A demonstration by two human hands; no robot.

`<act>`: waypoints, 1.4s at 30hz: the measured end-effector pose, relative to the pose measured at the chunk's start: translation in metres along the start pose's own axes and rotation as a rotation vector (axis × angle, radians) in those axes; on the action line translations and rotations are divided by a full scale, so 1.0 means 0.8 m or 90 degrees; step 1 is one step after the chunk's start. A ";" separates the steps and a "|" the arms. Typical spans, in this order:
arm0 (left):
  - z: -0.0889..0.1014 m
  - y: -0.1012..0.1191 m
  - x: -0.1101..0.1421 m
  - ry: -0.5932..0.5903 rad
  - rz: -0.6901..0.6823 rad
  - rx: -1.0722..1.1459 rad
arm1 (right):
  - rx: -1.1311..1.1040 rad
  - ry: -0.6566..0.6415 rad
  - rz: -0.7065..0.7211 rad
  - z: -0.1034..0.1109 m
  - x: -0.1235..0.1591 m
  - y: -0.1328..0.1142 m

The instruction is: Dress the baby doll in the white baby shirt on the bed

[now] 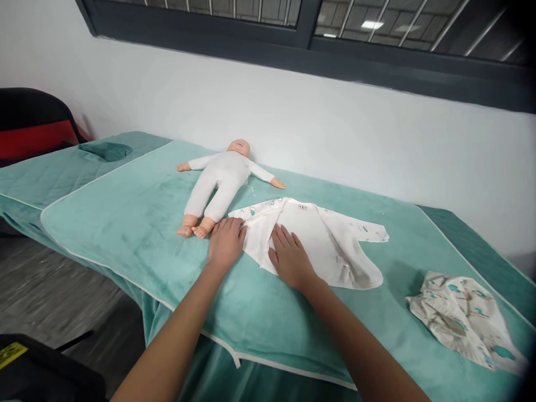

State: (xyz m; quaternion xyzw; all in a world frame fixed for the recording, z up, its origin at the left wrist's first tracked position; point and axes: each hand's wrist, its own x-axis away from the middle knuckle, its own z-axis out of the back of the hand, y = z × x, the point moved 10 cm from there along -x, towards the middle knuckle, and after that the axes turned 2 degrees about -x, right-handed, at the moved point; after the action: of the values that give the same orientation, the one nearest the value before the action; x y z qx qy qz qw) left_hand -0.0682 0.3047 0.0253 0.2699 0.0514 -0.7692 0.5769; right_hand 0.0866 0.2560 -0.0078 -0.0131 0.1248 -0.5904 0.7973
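Observation:
A white long-sleeved baby shirt (314, 243) lies spread on the green bed cover, its front opened to one side and its patterned sleeves stretched out. My right hand (291, 257) rests flat on the shirt's inside, fingers extended. At the shirt's left edge, my left hand (226, 241) lies palm down, fingertips by the cloth and close to the doll's feet. The baby doll (224, 173), in a white body suit, lies on its back beyond my left hand, arms spread and head toward the wall.
A crumpled patterned baby garment (464, 318) lies at the right on the green cover (125, 218). A face hole (106, 151) is at the cover's left end. Behind stands a white wall (335, 128); a black and red chair (37, 125) is at far left.

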 end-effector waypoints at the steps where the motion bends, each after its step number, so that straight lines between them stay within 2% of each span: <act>1: 0.000 0.001 0.000 -0.006 -0.005 -0.009 | -0.005 0.000 0.010 0.001 0.004 -0.005; 8: 0.003 0.002 0.000 0.004 -0.020 -0.032 | -0.046 0.014 0.045 0.015 0.030 -0.020; 13: 0.002 0.002 0.001 0.012 -0.027 -0.036 | -0.041 0.022 0.085 0.026 0.079 -0.027; 18: -0.002 0.003 0.001 0.010 -0.041 -0.046 | -0.003 0.000 0.106 0.025 0.131 -0.025; 21: -0.003 0.005 0.002 0.006 -0.057 -0.044 | 0.020 0.020 0.056 0.029 0.152 0.004; 27: -0.005 0.011 0.004 -0.005 -0.096 -0.037 | 0.054 0.135 -0.122 0.043 0.210 0.100; 30: -0.006 0.015 0.006 -0.007 -0.106 -0.031 | 0.048 0.179 -0.173 0.046 0.242 0.122; 32: -0.001 0.014 0.009 0.005 -0.104 -0.004 | 0.032 0.200 -0.178 0.048 0.249 0.121; 35: 0.026 0.011 0.016 0.060 -0.110 0.055 | -0.038 0.222 -0.158 0.060 0.223 0.104; 37: 0.054 0.002 0.021 0.107 -0.109 0.068 | -0.123 0.214 -0.150 0.070 0.179 0.089; 40: 0.091 -0.028 0.021 0.151 -0.053 0.047 | -0.261 0.150 -0.130 0.077 0.075 0.058; 42: 0.100 -0.060 0.012 0.123 0.021 0.043 | -0.317 0.114 -0.116 0.077 -0.007 0.034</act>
State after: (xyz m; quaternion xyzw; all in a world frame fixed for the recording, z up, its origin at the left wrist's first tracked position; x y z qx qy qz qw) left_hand -0.1425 0.2816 0.0774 0.3630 0.0767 -0.7312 0.5724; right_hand 0.1236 0.2621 0.0483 -0.1674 0.3346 -0.6099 0.6986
